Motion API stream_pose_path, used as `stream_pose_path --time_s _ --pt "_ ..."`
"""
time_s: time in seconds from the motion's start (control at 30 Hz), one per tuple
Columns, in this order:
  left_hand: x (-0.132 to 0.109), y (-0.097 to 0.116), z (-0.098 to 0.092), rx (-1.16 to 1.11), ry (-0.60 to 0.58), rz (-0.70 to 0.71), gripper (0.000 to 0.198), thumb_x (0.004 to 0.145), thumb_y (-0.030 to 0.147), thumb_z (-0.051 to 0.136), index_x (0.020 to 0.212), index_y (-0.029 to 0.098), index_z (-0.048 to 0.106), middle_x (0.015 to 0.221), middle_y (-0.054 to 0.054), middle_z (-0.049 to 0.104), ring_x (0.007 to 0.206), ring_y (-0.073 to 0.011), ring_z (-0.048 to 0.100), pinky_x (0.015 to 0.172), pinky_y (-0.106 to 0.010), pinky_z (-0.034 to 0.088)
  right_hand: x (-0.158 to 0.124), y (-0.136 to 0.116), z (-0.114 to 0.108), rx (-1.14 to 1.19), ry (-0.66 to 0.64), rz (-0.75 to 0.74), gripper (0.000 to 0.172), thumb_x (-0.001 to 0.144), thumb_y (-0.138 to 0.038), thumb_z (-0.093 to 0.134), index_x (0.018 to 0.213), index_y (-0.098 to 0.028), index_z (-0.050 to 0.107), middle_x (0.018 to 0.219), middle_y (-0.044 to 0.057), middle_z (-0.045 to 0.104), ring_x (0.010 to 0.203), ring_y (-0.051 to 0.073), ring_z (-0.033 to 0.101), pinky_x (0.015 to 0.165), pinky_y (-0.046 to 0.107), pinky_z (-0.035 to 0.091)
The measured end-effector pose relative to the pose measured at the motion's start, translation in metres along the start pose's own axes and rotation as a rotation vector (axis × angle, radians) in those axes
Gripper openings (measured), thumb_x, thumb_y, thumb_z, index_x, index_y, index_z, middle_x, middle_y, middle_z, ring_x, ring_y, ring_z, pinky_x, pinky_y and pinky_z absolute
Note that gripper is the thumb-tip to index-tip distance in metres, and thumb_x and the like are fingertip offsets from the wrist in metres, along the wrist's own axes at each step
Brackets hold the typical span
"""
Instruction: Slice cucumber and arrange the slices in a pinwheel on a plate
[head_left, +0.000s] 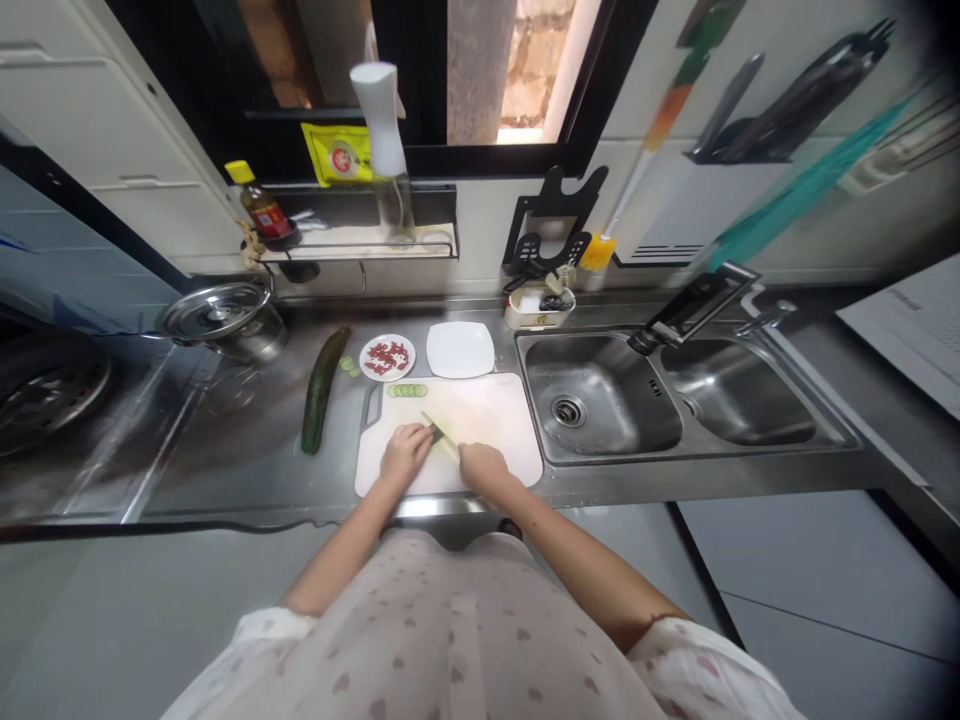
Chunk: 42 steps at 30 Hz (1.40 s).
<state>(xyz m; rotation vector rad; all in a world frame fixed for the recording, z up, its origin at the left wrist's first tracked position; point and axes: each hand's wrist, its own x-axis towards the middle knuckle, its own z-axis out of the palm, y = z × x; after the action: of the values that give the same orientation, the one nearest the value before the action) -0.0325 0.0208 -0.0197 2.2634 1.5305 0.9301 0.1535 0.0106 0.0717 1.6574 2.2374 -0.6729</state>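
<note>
On the white cutting board [502, 420], my left hand [406, 453] is closed over a short dark-green piece of cucumber [436, 433], mostly hidden under the fingers. My right hand [485, 470] grips a knife [442, 436] whose handle is hidden in the fist. Its blade slants up and left, right beside the cucumber piece. A row of overlapping cucumber slices [407, 391] lies along the board's upper left part. Left of the board rests a long whole cucumber [324, 395], with a few loose pale-green slices [349, 366] near it.
Behind the board stand a plate of chopped red pieces [387, 341] and a white square plate [460, 348]. A double steel sink [600, 400] with a black faucet [682, 310] adjoins on the right. A lidded steel pot [225, 318] sits at left, below a shelf [360, 242] with bottles.
</note>
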Motion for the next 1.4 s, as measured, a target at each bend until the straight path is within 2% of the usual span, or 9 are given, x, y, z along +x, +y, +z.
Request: stream_pose_path --time_s 0.3,0.67,1.0,1.4 --pt "0.001 0.002 -0.002 0.013 -0.007 0.01 0.025 0.094 0.03 0.049 0.106 0.021 0.069 0.095 -0.007 0.068 0.089 -0.0188 0.057 0.08 -0.034 0.048 0.023 -0.012 -0.001 0.025 0.046 -0.021 0.032 0.09 -0.01 0.038 0.108 -0.013 0.063 0.103 0.014 0.069 0.1 0.021 0.065 0.081 0.029 0.047" --pt "-0.001 -0.002 0.002 0.004 0.009 -0.001 0.023 0.093 0.03 0.051 0.105 0.023 0.07 0.099 -0.007 0.068 0.093 -0.0196 0.058 0.083 -0.035 0.049 -0.002 0.002 0.006 -0.005 0.026 -0.004 0.029 0.088 -0.008 0.041 0.105 -0.014 0.063 0.098 0.014 0.07 0.096 0.022 0.066 0.077 0.029 0.048" --pt "0.0 0.002 -0.001 -0.001 0.0 -0.008 0.023 0.094 0.029 0.051 0.106 0.022 0.069 0.098 -0.006 0.068 0.092 -0.0193 0.058 0.082 -0.034 0.049 0.017 -0.008 0.001 0.017 0.017 -0.013 0.031 0.089 -0.009 0.039 0.108 -0.014 0.062 0.1 0.014 0.069 0.099 0.021 0.065 0.081 0.03 0.047" --pt "0.001 0.001 -0.002 0.013 -0.021 -0.014 0.024 0.094 0.028 0.05 0.107 0.022 0.069 0.097 -0.006 0.068 0.091 -0.0188 0.058 0.082 -0.033 0.048 0.011 0.0 0.002 0.012 0.03 -0.035 0.033 0.092 -0.014 0.035 0.113 -0.013 0.061 0.098 0.015 0.069 0.097 0.023 0.066 0.079 0.03 0.048"
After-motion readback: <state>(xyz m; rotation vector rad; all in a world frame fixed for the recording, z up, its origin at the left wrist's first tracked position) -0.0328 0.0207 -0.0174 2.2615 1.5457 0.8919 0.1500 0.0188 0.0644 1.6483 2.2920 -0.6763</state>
